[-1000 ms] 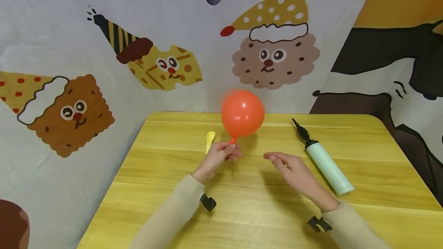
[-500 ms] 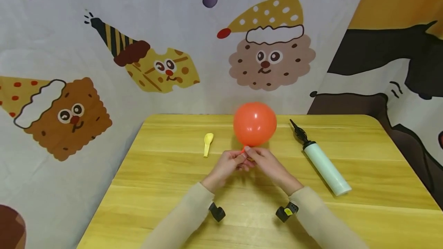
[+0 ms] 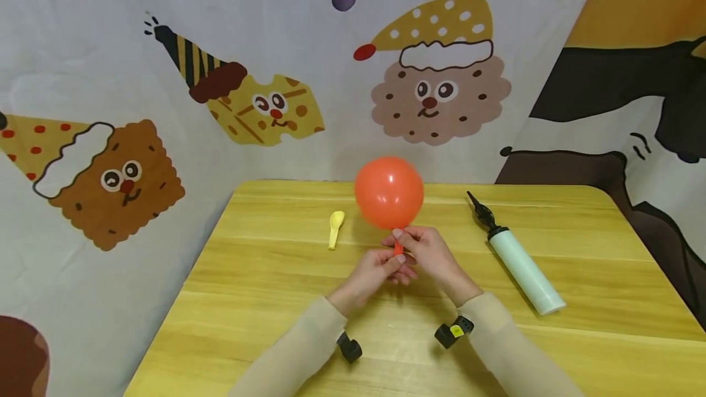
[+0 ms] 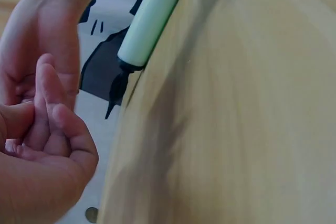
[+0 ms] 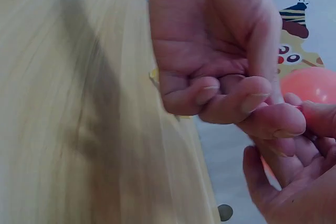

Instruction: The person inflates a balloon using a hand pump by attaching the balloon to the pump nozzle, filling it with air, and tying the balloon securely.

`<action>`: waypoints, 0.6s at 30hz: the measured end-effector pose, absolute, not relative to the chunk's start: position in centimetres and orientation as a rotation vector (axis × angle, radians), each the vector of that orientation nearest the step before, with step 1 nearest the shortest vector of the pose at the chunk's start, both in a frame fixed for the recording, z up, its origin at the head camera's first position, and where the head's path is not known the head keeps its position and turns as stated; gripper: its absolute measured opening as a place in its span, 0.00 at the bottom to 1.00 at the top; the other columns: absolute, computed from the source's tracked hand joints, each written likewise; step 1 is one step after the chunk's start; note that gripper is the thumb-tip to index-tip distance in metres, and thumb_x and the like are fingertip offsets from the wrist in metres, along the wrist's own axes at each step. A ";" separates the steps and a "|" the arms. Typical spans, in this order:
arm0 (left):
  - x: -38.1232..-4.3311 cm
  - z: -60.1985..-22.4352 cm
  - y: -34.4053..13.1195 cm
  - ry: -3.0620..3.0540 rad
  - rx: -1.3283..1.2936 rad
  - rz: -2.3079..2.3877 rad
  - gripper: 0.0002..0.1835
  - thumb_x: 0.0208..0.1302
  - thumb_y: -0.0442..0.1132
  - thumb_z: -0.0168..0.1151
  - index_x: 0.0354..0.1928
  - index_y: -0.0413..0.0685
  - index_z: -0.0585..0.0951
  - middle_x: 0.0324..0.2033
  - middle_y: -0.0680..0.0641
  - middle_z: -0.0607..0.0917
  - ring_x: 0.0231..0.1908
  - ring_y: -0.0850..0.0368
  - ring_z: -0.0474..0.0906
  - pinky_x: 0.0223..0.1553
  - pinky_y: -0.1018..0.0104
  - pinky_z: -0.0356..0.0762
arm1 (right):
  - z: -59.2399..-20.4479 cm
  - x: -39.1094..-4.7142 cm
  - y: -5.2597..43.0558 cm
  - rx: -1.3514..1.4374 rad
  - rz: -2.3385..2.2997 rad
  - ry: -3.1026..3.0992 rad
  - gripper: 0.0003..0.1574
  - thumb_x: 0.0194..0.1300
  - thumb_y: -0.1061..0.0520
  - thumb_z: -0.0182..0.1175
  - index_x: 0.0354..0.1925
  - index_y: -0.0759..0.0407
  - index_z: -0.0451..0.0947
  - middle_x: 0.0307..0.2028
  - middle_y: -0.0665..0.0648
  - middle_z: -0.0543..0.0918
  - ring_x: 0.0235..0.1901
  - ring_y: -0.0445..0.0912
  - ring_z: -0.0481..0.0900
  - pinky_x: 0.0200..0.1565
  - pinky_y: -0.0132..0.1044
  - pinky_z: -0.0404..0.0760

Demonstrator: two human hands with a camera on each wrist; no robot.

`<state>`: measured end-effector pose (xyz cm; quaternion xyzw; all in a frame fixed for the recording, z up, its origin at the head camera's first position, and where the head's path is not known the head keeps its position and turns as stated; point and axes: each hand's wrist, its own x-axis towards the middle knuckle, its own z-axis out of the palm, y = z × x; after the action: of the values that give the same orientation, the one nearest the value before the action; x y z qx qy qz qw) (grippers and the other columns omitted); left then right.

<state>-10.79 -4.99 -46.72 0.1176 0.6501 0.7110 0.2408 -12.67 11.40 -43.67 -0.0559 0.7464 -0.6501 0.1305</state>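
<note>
In the head view, an inflated orange-red balloon (image 3: 389,192) stands upright above both hands, over the table. My left hand (image 3: 375,274) pinches the lower end of its neck (image 3: 398,249) between thumb and finger. Higher up, just under the round body, my right hand (image 3: 432,256) pinches the same neck. The left wrist view has the left hand (image 4: 50,166) at the lower left, its other fingers loosely bent. Part of the balloon (image 5: 310,83) shows behind the hands in the right wrist view; the neck's opening is hidden by fingers.
A flat yellow balloon (image 3: 336,230) lies on the wooden table (image 3: 248,311), left of the hands. To the right lies a pale green hand pump (image 3: 524,268) with a black nozzle (image 3: 483,214). Behind the table hangs a cartoon-printed cloth (image 3: 309,35).
My right hand has come in from the right and taken hold of the balloon's neck. The left hand has moved slightly right and down, still pinching the neck.
</note>
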 end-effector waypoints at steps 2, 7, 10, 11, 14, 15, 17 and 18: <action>-10.6 -46.9 -4.9 1.728 0.336 1.977 0.19 0.82 0.37 0.50 0.56 0.24 0.79 0.39 0.41 0.90 0.34 0.60 0.85 0.44 0.61 0.83 | -43.5 -12.7 11.5 -0.168 -1.911 2.154 0.19 0.80 0.52 0.56 0.46 0.66 0.85 0.47 0.59 0.90 0.57 0.52 0.82 0.67 0.56 0.68; -10.7 -46.7 -5.4 1.657 0.390 2.004 0.21 0.83 0.40 0.50 0.57 0.23 0.78 0.41 0.42 0.90 0.38 0.55 0.85 0.48 0.58 0.83 | -42.8 -12.7 12.0 -0.249 -1.863 2.167 0.20 0.80 0.50 0.56 0.48 0.66 0.85 0.43 0.58 0.90 0.52 0.51 0.83 0.64 0.55 0.71; -11.0 -45.8 -6.4 1.788 0.522 1.914 0.20 0.83 0.42 0.50 0.56 0.28 0.80 0.42 0.42 0.90 0.42 0.46 0.86 0.51 0.52 0.84 | -41.9 -12.9 12.9 -0.309 -1.788 2.279 0.19 0.80 0.49 0.57 0.44 0.63 0.87 0.41 0.57 0.90 0.50 0.50 0.82 0.60 0.54 0.74; -11.1 -45.3 -6.8 1.872 0.581 1.890 0.19 0.83 0.42 0.51 0.55 0.31 0.81 0.42 0.42 0.90 0.42 0.43 0.86 0.51 0.52 0.84 | -41.7 -13.0 13.3 -0.335 -1.755 2.328 0.19 0.80 0.50 0.57 0.42 0.62 0.87 0.40 0.57 0.90 0.49 0.50 0.83 0.59 0.54 0.75; -11.2 -43.6 -8.1 2.218 0.805 1.849 0.13 0.81 0.38 0.54 0.51 0.36 0.84 0.36 0.45 0.90 0.38 0.43 0.87 0.43 0.56 0.86 | -41.3 -13.4 14.3 -0.410 -1.605 2.454 0.17 0.79 0.54 0.57 0.37 0.62 0.87 0.35 0.59 0.89 0.41 0.50 0.83 0.48 0.48 0.81; -11.2 -43.0 -8.4 2.363 0.928 1.811 0.11 0.79 0.36 0.56 0.50 0.37 0.85 0.34 0.46 0.90 0.36 0.46 0.87 0.40 0.59 0.87 | -41.3 -13.5 14.5 -0.434 -1.541 2.482 0.17 0.79 0.55 0.57 0.36 0.61 0.87 0.33 0.60 0.88 0.38 0.49 0.83 0.43 0.44 0.81; -11.4 -41.7 -8.8 2.680 1.231 1.617 0.07 0.75 0.33 0.62 0.48 0.39 0.86 0.33 0.48 0.89 0.35 0.52 0.86 0.40 0.64 0.86 | -41.4 -13.6 14.6 -0.483 -1.416 2.509 0.15 0.79 0.58 0.57 0.36 0.62 0.86 0.28 0.59 0.87 0.31 0.47 0.82 0.33 0.37 0.78; -11.5 -41.2 -8.9 2.829 1.406 1.459 0.07 0.73 0.33 0.64 0.48 0.40 0.86 0.34 0.49 0.90 0.35 0.55 0.86 0.41 0.65 0.85 | -41.5 -13.7 14.6 -0.498 -1.354 2.522 0.14 0.79 0.58 0.57 0.37 0.61 0.86 0.25 0.57 0.86 0.28 0.46 0.80 0.29 0.34 0.75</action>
<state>-11.53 -8.90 -41.16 0.3983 0.8014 0.4133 -0.1683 -13.65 14.60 -41.47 -0.1703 0.8619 -0.4629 0.1176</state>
